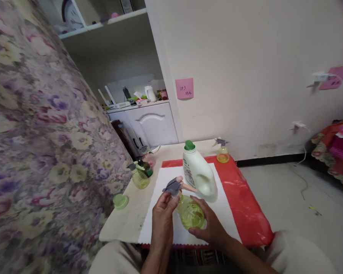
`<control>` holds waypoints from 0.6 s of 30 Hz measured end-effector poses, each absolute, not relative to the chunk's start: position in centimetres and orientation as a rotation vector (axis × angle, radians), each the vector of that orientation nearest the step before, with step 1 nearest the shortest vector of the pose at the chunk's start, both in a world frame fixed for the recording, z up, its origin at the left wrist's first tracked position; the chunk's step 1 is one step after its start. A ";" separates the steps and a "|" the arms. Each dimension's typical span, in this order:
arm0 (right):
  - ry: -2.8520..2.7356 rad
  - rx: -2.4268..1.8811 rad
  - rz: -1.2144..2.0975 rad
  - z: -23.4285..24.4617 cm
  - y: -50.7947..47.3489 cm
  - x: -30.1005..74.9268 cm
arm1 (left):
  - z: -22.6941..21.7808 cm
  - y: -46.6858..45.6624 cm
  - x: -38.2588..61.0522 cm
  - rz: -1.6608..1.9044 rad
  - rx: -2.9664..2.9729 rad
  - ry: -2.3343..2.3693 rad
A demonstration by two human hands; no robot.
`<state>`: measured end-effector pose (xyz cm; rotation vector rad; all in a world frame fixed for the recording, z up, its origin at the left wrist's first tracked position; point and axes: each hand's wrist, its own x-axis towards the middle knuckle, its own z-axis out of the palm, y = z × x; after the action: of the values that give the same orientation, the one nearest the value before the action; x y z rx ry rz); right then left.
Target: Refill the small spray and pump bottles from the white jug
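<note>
A yellow-green translucent spray bottle (192, 214) is tilted above the front of the white sheet. My right hand (210, 224) grips its round body from the right. My left hand (164, 213) pinches the collar of its grey and peach spray head (173, 186) at the bottle's neck. Whether the collar is fully seated on the neck is hidden by my fingers. Just behind stands a large pale green jug (201, 173) with an open mouth and a green inner spout. A light green cap (120, 201) lies on the table to the left.
Further spray bottles stand on the table: a yellow one (140, 178) and a dark green one (146, 167) at left, a pinkish one (151, 158) behind, and a yellow one (223, 155) at back right. A floral curtain (60, 152) hangs close on the left.
</note>
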<state>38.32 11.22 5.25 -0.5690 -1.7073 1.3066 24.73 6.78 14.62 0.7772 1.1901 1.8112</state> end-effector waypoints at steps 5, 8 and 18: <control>-1.713 -0.555 1.292 5.4 11.2 38.4 | 14.7 6.6 24.7 1.782 0.820 1.252; -1.701 -0.532 1.294 5.4 11.1 38.5 | 14.7 6.6 24.7 1.771 0.835 1.242; -1.577 -0.492 1.441 5.2 10.9 38.4 | 14.5 7.0 23.8 1.707 0.803 1.170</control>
<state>38.38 10.91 5.18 -0.4919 -1.5774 1.4410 23.82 7.00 14.46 0.8034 1.1703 1.7066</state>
